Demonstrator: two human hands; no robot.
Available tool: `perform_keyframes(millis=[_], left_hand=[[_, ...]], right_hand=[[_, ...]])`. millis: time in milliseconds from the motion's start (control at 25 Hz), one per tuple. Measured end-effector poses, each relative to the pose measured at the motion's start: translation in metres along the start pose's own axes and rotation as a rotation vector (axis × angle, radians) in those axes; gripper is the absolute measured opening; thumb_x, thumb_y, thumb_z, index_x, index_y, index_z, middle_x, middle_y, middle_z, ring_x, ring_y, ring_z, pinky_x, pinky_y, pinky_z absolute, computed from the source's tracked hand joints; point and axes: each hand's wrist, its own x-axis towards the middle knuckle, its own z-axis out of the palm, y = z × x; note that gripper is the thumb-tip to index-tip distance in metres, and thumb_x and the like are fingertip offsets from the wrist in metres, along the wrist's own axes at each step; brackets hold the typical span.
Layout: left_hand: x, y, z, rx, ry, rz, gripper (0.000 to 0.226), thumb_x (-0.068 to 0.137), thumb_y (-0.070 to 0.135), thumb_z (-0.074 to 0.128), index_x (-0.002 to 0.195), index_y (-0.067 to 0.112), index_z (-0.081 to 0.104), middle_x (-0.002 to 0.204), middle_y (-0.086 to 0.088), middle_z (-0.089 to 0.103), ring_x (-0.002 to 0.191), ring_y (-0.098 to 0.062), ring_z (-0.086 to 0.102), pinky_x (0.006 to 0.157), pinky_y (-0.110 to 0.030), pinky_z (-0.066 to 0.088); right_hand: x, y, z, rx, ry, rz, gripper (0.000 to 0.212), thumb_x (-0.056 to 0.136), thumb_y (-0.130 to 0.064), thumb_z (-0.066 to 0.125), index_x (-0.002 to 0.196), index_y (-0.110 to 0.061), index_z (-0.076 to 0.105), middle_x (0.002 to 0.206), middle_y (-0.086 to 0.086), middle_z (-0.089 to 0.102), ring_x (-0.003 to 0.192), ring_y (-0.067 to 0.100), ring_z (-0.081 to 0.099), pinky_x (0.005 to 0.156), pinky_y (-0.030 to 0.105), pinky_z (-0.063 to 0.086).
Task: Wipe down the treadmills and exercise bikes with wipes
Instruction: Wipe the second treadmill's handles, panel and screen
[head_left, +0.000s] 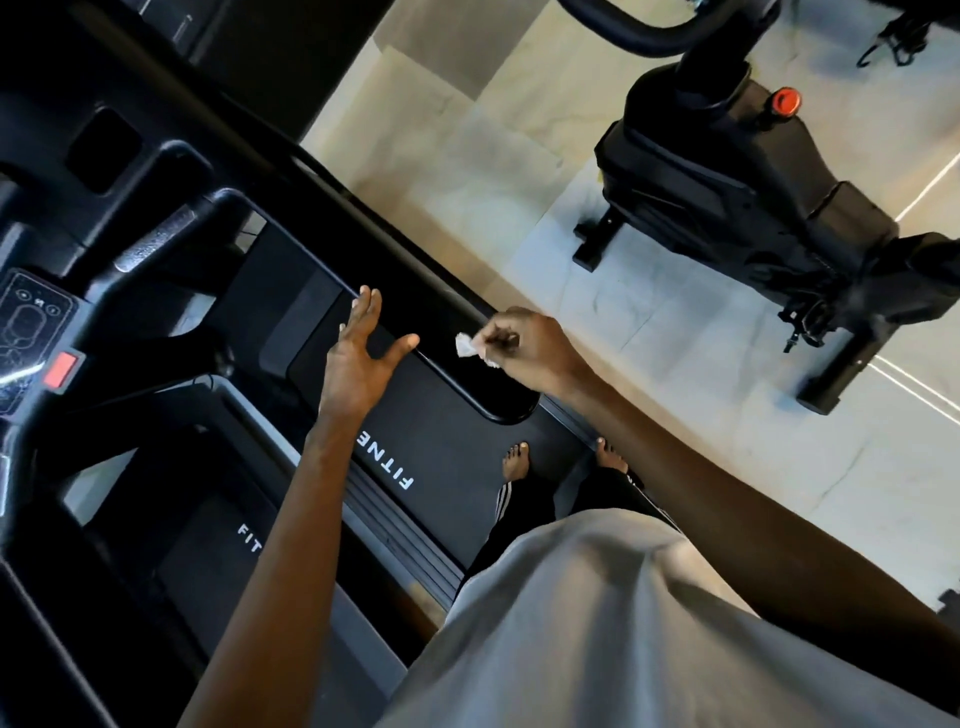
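I stand on a black treadmill (441, 431) and the view is tilted. My left hand (363, 348) hovers with fingers spread straight above the treadmill's black side handrail (452, 384). My right hand (530, 348) pinches a small crumpled white wipe (470, 349) just above that same handrail, to the right of my left hand. A black exercise bike (753, 197) with a red knob (785, 102) stands on the floor at the upper right.
The treadmill console (31, 332) with a red stop button (61, 370) is at the left. My bare feet (517, 460) rest on the belt and side rail. Pale tiled floor (519, 208) lies between the treadmill and the bike.
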Motion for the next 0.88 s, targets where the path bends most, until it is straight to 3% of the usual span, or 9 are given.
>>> perform_keyframes(millis=[80, 240, 440, 560, 720, 880], left_hand=[[0.000, 0.003, 0.000, 0.026, -0.014, -0.033, 0.080, 0.091, 0.047, 0.070, 0.158, 0.029, 0.029, 0.162, 0.023, 0.015, 0.148, 0.001, 0.006, 0.122, -0.026, 0.006], [-0.002, 0.006, -0.001, 0.024, -0.029, -0.050, 0.079, 0.091, 0.048, 0.069, 0.158, 0.032, 0.030, 0.160, 0.027, 0.015, 0.146, 0.005, 0.006, 0.123, -0.027, 0.008], [0.002, 0.001, -0.010, 0.024, 0.020, -0.012, 0.068, 0.094, 0.041, 0.068, 0.154, 0.032, 0.038, 0.165, 0.014, 0.022, 0.147, 0.001, 0.021, 0.117, -0.022, 0.024], [0.007, 0.002, -0.011, 0.003, 0.024, -0.062, 0.077, 0.094, 0.044, 0.066, 0.159, 0.030, 0.026, 0.168, 0.011, 0.011, 0.151, -0.008, 0.021, 0.112, -0.022, 0.024], [0.011, 0.000, -0.012, -0.015, 0.005, -0.062, 0.081, 0.094, 0.047, 0.065, 0.160, 0.029, 0.022, 0.167, 0.015, 0.010, 0.149, -0.007, 0.022, 0.109, -0.018, 0.023], [0.012, -0.010, -0.018, -0.049, 0.044, -0.038, 0.066, 0.097, 0.046, 0.062, 0.156, 0.033, 0.035, 0.164, 0.018, 0.021, 0.147, -0.005, 0.027, 0.111, -0.017, 0.025]], right_hand=[[-0.010, 0.007, -0.001, -0.033, 0.029, -0.071, 0.015, 0.085, -0.011, 0.072, 0.092, -0.024, 0.076, 0.094, -0.007, 0.068, 0.082, 0.005, 0.067, 0.080, 0.023, 0.056], [0.008, 0.012, 0.007, -0.048, 0.162, -0.032, 0.015, 0.087, -0.009, 0.071, 0.097, -0.019, 0.077, 0.101, 0.001, 0.063, 0.086, 0.011, 0.066, 0.091, 0.026, 0.054], [0.011, -0.008, 0.011, -0.136, 0.092, -0.230, 0.011, 0.086, -0.004, 0.066, 0.093, -0.011, 0.072, 0.101, 0.004, 0.060, 0.081, 0.018, 0.065, 0.076, 0.033, 0.057], [-0.021, 0.008, -0.001, -0.213, 0.064, -0.279, 0.010, 0.088, -0.008, 0.068, 0.097, -0.010, 0.073, 0.102, 0.004, 0.060, 0.082, 0.017, 0.064, 0.072, 0.032, 0.056], [-0.022, 0.005, 0.007, -0.187, 0.155, -0.224, 0.014, 0.090, -0.009, 0.068, 0.100, -0.013, 0.076, 0.099, 0.003, 0.063, 0.081, 0.017, 0.066, 0.076, 0.031, 0.055], [0.020, -0.025, 0.028, -0.168, 0.177, -0.161, 0.015, 0.092, -0.010, 0.064, 0.101, -0.014, 0.075, 0.104, 0.003, 0.062, 0.085, 0.019, 0.066, 0.081, 0.035, 0.056]])
